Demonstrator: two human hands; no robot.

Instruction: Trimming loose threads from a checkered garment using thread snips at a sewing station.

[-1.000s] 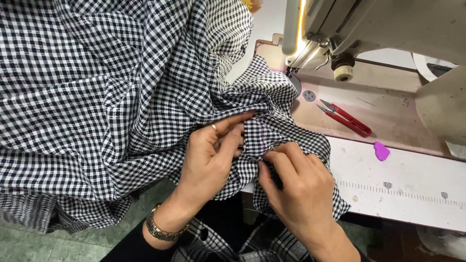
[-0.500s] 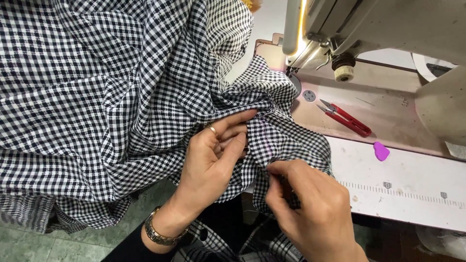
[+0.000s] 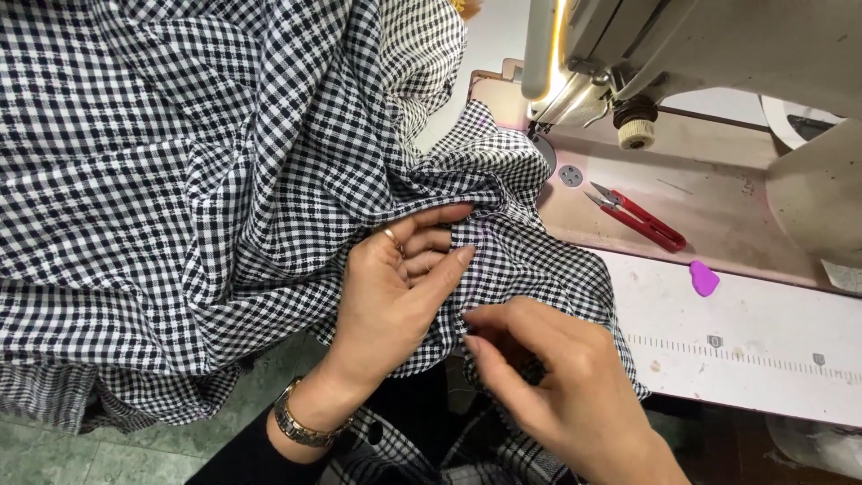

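On the table edge, cloth: a big black-and-white checked cloth [image 3: 224,180] lies bunched up, spilling over the left side and down toward the person's lap.
Left hand: the left hand [image 3: 395,296] lies flat on the folds of the cloth, fingers stretched out and a little apart, pressing it down. A ring sits on one finger.
Left grip: spread, not clamped on anything, just touching the cloth.
Right hand: the right hand [image 3: 566,386] is just below the left fingertips, curled, with the finger ends drawn together on a small bit of the cloth.
Right grip: it looks pinched on the cloth, but what is between the fingers is hidden.
Wrist: a metal watch [image 3: 301,427] is on the left wrist.
Machine: a sewing machine [image 3: 718,54] stands behind the cloth, with a bright light under its arm.
Table: the white table [image 3: 763,332] has a ruler line printed on it.
Small things: red thread snips [image 3: 639,218] lie near the machine, and a small purple piece [image 3: 703,277] lies just beside them, well apart from the hands.
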